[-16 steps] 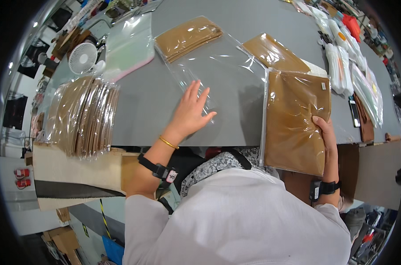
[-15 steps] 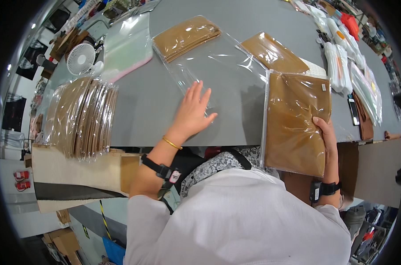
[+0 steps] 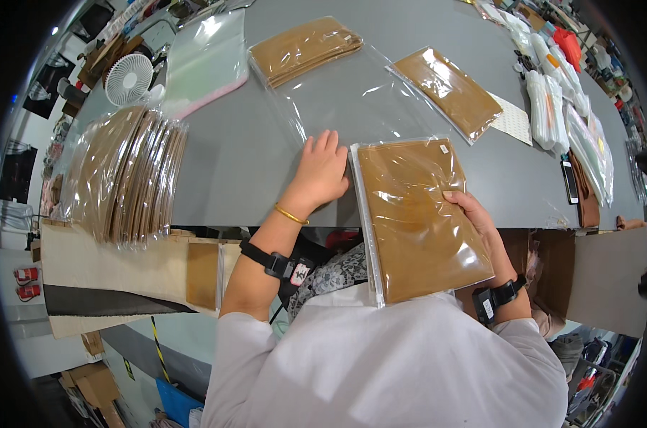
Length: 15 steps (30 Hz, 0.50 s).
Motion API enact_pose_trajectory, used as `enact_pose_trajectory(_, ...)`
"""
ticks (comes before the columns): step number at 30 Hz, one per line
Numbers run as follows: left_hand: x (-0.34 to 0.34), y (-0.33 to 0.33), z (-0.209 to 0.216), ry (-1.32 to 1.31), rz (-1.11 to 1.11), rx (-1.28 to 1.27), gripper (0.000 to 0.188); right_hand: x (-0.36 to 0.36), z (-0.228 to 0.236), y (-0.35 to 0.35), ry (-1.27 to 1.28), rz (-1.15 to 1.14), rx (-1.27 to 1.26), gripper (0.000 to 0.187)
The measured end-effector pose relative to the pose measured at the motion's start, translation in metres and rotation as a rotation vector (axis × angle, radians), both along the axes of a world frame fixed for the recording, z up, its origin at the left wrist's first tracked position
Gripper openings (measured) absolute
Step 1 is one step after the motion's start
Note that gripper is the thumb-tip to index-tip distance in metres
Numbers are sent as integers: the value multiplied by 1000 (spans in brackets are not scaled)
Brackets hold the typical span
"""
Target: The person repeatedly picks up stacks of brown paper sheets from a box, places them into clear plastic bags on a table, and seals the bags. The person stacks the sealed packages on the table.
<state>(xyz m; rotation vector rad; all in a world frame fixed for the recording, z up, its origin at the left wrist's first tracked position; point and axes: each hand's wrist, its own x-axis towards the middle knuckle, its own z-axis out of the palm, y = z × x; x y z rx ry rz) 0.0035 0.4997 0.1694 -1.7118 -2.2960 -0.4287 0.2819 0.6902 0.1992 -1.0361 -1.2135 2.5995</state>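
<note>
My right hand (image 3: 474,214) grips the right edge of a clear plastic bag with a flat brown piece (image 3: 416,221) inside; a small white label shows near its top right corner. The packet is held tilted over the table's near edge. My left hand (image 3: 325,170) is left of that packet with its fingers stretched out, at the near edge of a large clear plastic bag (image 3: 359,100) lying flat on the table. Whether the palm presses on it I cannot tell. Folded brown pieces in plastic (image 3: 305,53) rest at the far end of that clear bag.
On the grey table (image 3: 216,171) a row of bagged brown packets (image 3: 124,175) stands at the left. Another brown packet (image 3: 448,93) and a white dotted sheet (image 3: 511,118) lie at the right, near a phone (image 3: 569,180). Clear sheets (image 3: 206,64) and a white fan (image 3: 129,80) are far left.
My right hand has brought the bagged brown piece leftward, closer to my left hand. The left hand has shifted slightly, its thumb now drawn in.
</note>
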Motion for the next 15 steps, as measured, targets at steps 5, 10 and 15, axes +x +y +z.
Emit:
enact_pose_trajectory(5, -1, 3, -6, 192, 90, -74, 22, 5, 6, -2, 33, -30, -45, 41)
enact_pose_trajectory(10, -13, 19, 2, -90, 245, 25, 19, 0, 13, -10, 16, -17, 1, 42)
enact_pose_trajectory(15, -15, 20, 5, -185, 301, 231, 24, -10, 8, -12, 38, -45, 3, 42)
